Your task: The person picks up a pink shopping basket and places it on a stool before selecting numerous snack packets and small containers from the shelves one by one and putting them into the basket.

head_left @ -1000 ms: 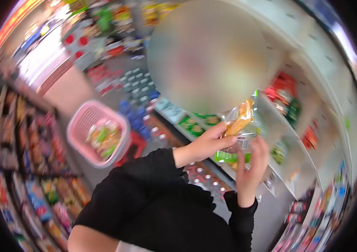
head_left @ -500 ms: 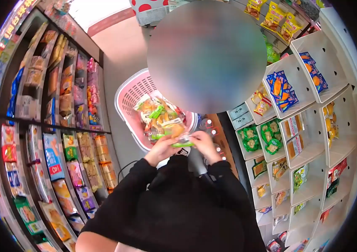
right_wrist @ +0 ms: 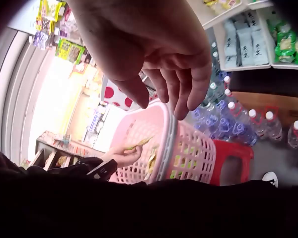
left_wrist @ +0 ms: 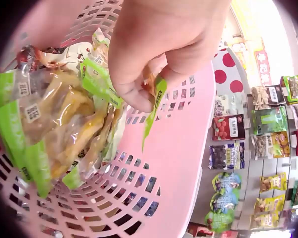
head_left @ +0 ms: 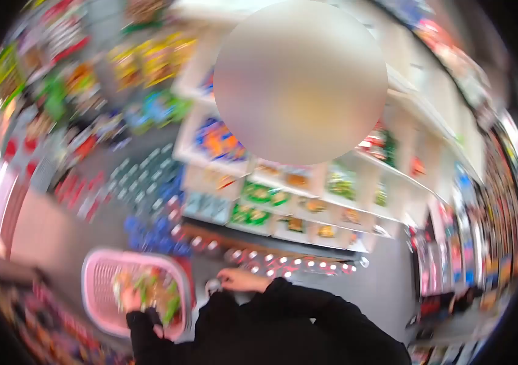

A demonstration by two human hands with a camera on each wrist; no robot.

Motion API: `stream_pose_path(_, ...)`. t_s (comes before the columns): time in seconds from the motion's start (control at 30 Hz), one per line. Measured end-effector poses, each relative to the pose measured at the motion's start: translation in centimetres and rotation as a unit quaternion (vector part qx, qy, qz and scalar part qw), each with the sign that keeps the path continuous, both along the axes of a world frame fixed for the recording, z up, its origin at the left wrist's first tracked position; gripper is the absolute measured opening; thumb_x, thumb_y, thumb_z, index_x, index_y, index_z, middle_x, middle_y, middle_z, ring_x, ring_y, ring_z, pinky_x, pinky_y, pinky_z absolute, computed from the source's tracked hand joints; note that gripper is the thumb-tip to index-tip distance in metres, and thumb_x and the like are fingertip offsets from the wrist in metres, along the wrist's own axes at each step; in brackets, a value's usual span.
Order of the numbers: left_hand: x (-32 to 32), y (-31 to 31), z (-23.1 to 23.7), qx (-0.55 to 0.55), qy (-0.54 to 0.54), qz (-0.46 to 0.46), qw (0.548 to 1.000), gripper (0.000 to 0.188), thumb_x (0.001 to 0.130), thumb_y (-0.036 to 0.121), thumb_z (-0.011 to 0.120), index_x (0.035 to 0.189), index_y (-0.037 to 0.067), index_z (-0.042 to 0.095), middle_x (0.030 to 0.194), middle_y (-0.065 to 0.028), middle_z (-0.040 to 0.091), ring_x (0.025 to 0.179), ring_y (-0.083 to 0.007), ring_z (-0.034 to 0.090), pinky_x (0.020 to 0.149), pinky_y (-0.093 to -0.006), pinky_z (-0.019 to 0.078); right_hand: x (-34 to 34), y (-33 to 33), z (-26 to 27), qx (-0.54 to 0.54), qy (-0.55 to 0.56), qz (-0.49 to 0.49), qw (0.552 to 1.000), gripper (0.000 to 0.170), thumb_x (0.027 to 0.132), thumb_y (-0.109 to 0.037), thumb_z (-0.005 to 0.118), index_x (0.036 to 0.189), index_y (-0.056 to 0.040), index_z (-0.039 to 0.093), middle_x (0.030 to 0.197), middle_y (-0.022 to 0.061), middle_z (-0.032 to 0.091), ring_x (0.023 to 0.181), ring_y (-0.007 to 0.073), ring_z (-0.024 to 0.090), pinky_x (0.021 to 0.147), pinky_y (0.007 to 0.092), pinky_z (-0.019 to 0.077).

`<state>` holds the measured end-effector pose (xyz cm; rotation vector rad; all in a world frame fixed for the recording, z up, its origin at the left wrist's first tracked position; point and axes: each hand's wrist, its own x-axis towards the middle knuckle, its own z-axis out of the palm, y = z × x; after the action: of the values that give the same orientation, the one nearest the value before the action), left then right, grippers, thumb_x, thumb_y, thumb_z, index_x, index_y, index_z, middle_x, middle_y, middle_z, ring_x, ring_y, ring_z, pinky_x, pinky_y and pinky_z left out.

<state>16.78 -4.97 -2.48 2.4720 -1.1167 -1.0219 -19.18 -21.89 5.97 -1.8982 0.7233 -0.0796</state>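
Observation:
My left hand pinches a small packet with a green edge inside the pink basket, above clear packets of yellowish food with green ends. In the head view that hand is over the basket's left part. My right hand hangs outside the basket, its fingers loosely bent and holding nothing. The head view shows the right hand to the right of the basket, by the bottle row.
A red stool stands beneath the basket's side. Bottles with white caps line the floor by the shelf base. White shelf bins with packets rise ahead; a dark rack of snacks is at lower left.
The hands, together on a packet before, are now apart: the left has gone into the basket with a packet, the right is off to the side, without one. The head view has turned.

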Motion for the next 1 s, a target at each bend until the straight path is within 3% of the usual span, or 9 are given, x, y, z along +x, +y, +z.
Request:
stream_pose_path(0.03,-0.2,-0.2,-0.9,-0.174,-0.037,-0.061,0.982,0.037,0.077,0.015,0.050,0.111,0.000,0.049,0.119,-0.0182,0.044,0.107,-0.0231,0.046,0.091,-0.0334,0.0342,-1.6,-0.5,0.6,-0.023,-0.002,-0.016,1.000,0.031,0.075,-0.018,0.052,0.101,-0.0004,0.049,0.086,0.0140,0.057,0.079,0.0269,0.056,0.070,0.0333,0.0437)
stream_pose_path(0.07,1.8,0.0,-6.9,-0.393,0.186,0.088,0.896,0.036,0.078,0.013,0.047,0.112,0.002,0.049,0.119,-0.0158,0.044,0.109,-0.0226,0.044,0.091,-0.0320,0.0347,-3.0,-1.0,1.2,-0.017,0.026,-0.031,0.999,0.032,0.076,-0.018,0.052,0.103,-0.0007,0.048,0.088,0.0129,0.057,0.080,0.0244,0.056,0.070,0.0325,0.0440)
stream_pose_path(0.1,3.6,-0.1,-12.1,-0.424,0.521,0.327,0.665,0.044,0.074,0.000,0.047,0.117,-0.002,0.040,0.114,-0.0105,0.048,0.102,-0.0201,0.047,0.087,-0.0287,0.0372,-4.5,-1.3,1.9,-0.002,0.050,-0.039,0.998,0.034,0.077,-0.019,0.052,0.105,-0.0010,0.046,0.090,0.0117,0.057,0.081,0.0220,0.056,0.070,0.0316,0.0443)
stream_pose_path(0.27,2.7,-5.3,-9.5,-0.397,0.534,0.300,0.683,0.033,0.075,0.004,0.050,0.109,0.005,0.047,0.095,-0.0075,0.053,0.082,-0.0158,0.051,0.072,-0.0255,0.0423,-12.1,-3.3,8.0,-0.011,-0.009,-0.166,0.986,0.032,0.079,-0.015,0.051,0.108,-0.0016,0.046,0.093,0.0103,0.057,0.088,0.0196,0.055,0.075,0.0293,0.0436)
stream_pose_path(0.37,-5.7,-9.7,3.1,-0.408,0.436,0.396,0.698,0.032,0.075,0.004,0.051,0.107,0.005,0.046,0.087,-0.0055,0.053,0.071,-0.0136,0.050,0.066,-0.0242,0.0424,-17.6,-5.2,13.4,-0.182,-0.024,-0.218,0.958,0.033,0.081,-0.017,0.051,0.110,-0.0027,0.046,0.097,0.0102,0.056,0.086,0.0187,0.055,0.074,0.0290,0.0442)
stream_pose_path(0.47,-12.1,-14.5,12.8,-0.409,0.420,0.265,0.766,0.023,0.079,0.005,0.049,0.102,0.002,0.047,0.088,-0.0055,0.054,0.075,-0.0147,0.052,0.069,-0.0251,0.0433,-23.0,-6.7,22.4,-0.215,-0.005,-0.347,0.913,0.032,0.078,-0.012,0.052,0.108,-0.0038,0.049,0.091,0.0109,0.057,0.077,0.0164,0.057,0.066,0.0289,0.0461)
stream_pose_path(0.8,-29.5,-22.4,27.6,-0.466,0.425,-0.046,0.775,0.016,0.083,0.007,0.047,0.097,0.000,0.048,0.083,-0.0072,0.056,0.068,-0.0119,0.054,0.064,-0.0227,0.0433,-41.8,-15.7,41.3,-0.731,0.050,-0.502,0.459,0.026,0.073,-0.016,0.058,0.095,-0.0034,0.054,0.088,0.0134,0.055,0.075,0.0282,0.055,0.065,0.0370,0.0454)
stream_pose_path(0.93,-34.8,-23.3,29.1,-0.429,0.447,-0.120,0.776,0.016,0.081,0.002,0.044,0.096,-0.001,0.050,0.086,-0.0091,0.057,0.069,-0.0131,0.055,0.067,-0.0248,0.0446,-45.5,-20.5,44.1,-0.679,0.150,-0.561,0.449,0.030,0.068,-0.026,0.062,0.087,-0.0034,0.058,0.083,0.0154,0.057,0.073,0.0318,0.055,0.067,0.0404,0.0447)
stream_pose_path(1.0,-36.9,-23.5,29.5,-0.420,0.442,-0.136,0.781,0.016,0.081,0.001,0.044,0.096,-0.002,0.050,0.086,-0.0092,0.057,0.070,-0.0132,0.055,0.067,-0.0250,0.0445,-45.4,-21.6,45.1,-0.536,0.262,-0.563,0.572,0.030,0.070,-0.028,0.060,0.085,-0.0025,0.058,0.076,0.0165,0.057,0.071,0.0317,0.056,0.065,0.0386,0.0446)
